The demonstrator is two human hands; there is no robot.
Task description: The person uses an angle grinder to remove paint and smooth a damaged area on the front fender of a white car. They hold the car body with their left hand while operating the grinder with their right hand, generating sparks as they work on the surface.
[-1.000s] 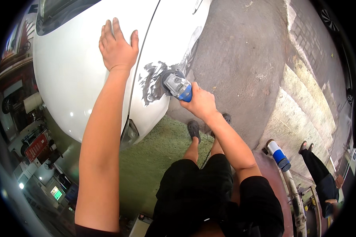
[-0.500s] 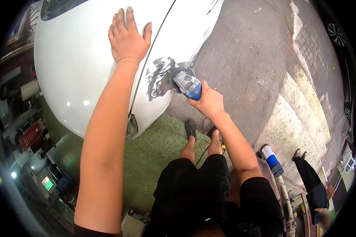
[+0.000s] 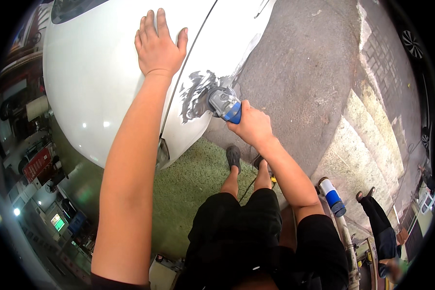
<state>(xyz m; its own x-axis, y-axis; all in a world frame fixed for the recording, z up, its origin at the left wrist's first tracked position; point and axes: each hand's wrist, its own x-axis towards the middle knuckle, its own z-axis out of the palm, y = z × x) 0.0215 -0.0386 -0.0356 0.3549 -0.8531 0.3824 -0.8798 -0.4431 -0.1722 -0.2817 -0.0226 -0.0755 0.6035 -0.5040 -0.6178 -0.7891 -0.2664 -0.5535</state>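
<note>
My right hand (image 3: 253,124) is wrapped round the blue body of an angle grinder (image 3: 225,104). The tool's grey head rests against a patch of scraped paint (image 3: 196,99) on a white car (image 3: 101,72); grey, streaked metal shows through there. Most of the disc is hidden under the head, so I cannot tell whether it is spinning. My left hand (image 3: 160,48) lies flat with spread fingers on the white panel, just left of the dark panel gap, and holds nothing.
A cord (image 3: 247,189) runs down near my feet. A blue-and-white cylinder (image 3: 332,197) stands by a pipe at the lower right. Another person (image 3: 379,222) is at the far right, near a dark car (image 3: 423,96). Shelves and equipment (image 3: 38,164) line the left side.
The grinder and my right hand have shifted very slightly left and down over the scraped patch. My left hand stays flat on the panel. The other person's arm has moved a little.
</note>
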